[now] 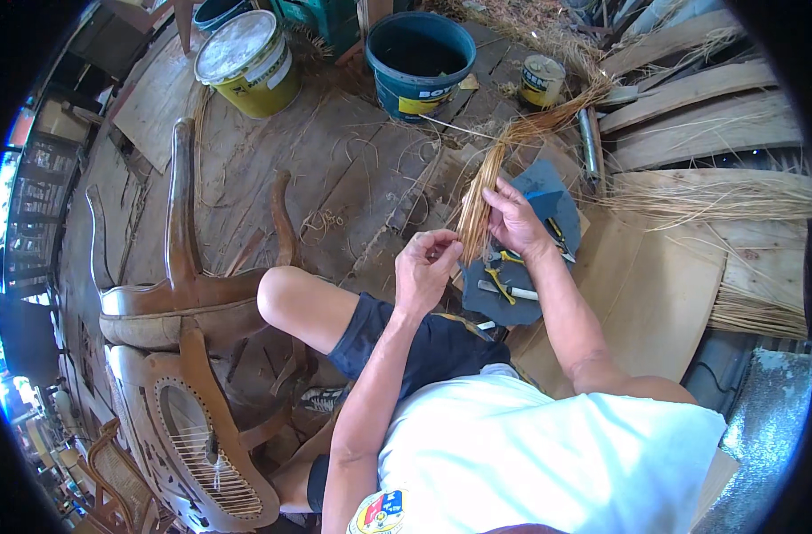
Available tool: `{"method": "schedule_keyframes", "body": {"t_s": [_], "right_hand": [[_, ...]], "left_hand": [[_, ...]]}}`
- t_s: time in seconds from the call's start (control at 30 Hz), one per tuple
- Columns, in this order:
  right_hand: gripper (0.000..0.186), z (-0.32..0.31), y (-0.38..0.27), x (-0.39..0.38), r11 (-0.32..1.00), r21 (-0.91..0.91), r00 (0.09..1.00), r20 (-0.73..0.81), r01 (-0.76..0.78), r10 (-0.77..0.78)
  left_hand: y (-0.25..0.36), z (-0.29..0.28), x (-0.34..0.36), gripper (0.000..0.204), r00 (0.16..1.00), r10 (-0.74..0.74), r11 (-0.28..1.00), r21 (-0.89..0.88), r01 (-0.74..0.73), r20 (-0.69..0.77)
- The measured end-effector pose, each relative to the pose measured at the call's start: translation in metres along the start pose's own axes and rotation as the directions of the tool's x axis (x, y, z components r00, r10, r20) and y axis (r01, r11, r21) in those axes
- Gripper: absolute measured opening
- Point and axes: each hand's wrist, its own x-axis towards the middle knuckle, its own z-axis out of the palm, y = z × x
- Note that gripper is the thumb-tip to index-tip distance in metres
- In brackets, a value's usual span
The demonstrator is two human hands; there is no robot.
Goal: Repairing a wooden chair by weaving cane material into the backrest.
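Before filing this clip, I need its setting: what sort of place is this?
Likely a furniture workshop: a wooden chair, its oval back partly strung, and a bundle of tan strands.

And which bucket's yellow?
The round yellow plastic bucket with whitish top; the teal plastic bucket right of it and the dark bluish bucket behind have blue-green walls.

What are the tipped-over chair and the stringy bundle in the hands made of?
The chair frame looks like varnished wood: brown, with shiny highlights along its legs. The strand bundle seems to be dried plant fibre, perhaps rattan, with a natural finish: thin, straw-coloured strips.
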Motion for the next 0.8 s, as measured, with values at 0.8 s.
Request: {"method": "schedule_keyframes", "body": {"t_s": [0.8], "right_hand": [[0.024,-0.012,0.011,-0.006,0.993,0.066,0.995,0.030,-0.102,0.100]], "left_hand": [[-0.013,-0.011,0.004,0.017,0.965,-0.173,0.984,-0.004,0.177,0.198]]}}
